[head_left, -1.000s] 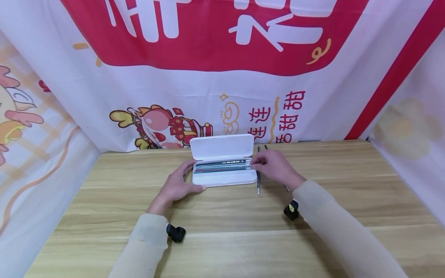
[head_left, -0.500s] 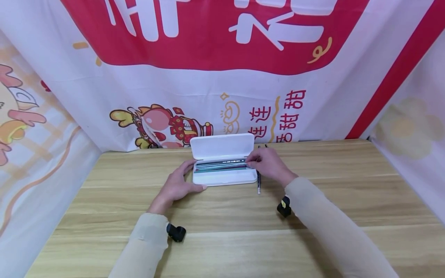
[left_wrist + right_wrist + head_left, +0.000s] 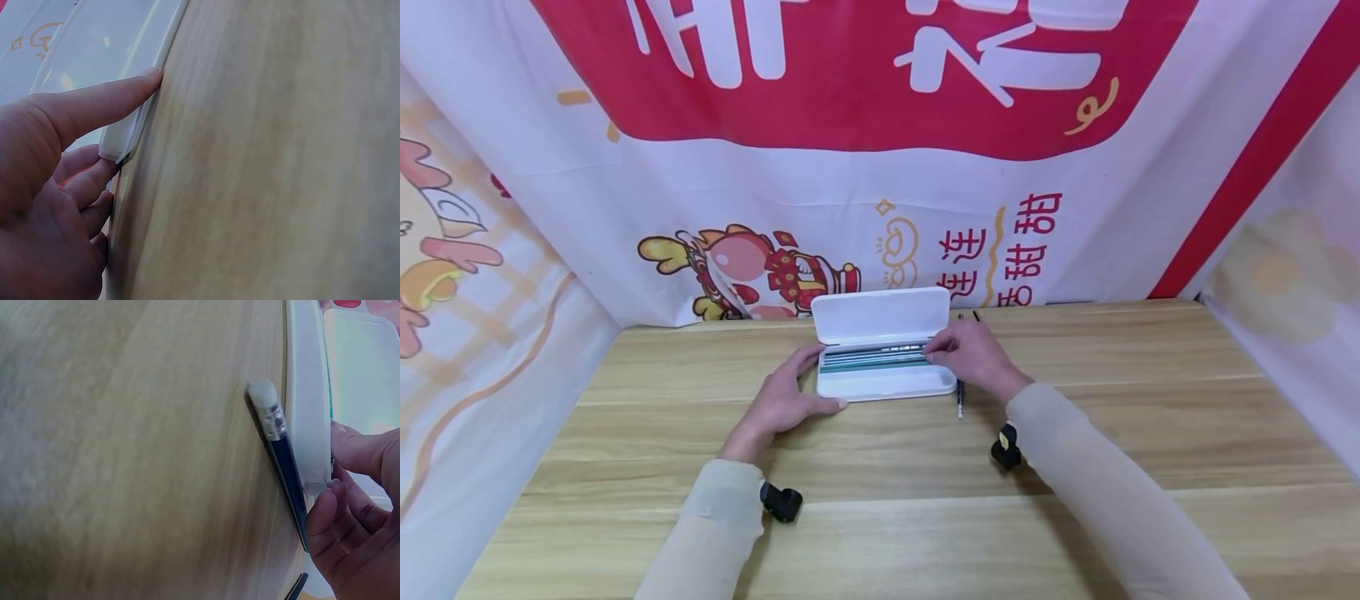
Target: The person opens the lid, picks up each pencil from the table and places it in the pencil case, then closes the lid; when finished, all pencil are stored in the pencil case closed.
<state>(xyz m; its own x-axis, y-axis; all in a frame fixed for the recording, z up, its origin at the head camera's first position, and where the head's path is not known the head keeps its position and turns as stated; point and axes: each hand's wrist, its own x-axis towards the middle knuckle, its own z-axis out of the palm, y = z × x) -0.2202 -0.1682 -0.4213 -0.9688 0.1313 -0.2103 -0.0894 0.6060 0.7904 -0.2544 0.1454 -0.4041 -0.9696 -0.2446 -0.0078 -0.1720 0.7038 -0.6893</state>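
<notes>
A white pencil case (image 3: 887, 385) lies on the table with its lid (image 3: 880, 315) raised at the back. Several dark and teal pencils (image 3: 868, 361) lie lengthwise inside. My left hand (image 3: 778, 402) grips the case's left end, thumb along the front edge and fingers round the end, as the left wrist view also shows. My right hand (image 3: 976, 354) is at the right end, thumb and fingertips pinching at the pencil ends inside; they cover what is pinched. Beside that end, under my right hand, lies a loose dark pencil (image 3: 287, 462) with a white eraser.
The tip of another dark pencil (image 3: 977, 316) shows behind my right hand. A printed white and red cloth (image 3: 880, 179) hangs at the wooden table's (image 3: 895, 533) back edge, close behind the raised lid.
My right hand has moved left and inward over the case's right end. The pencils inside lie more evenly, and a reddish line among them no longer shows. My left hand has stayed put.
</notes>
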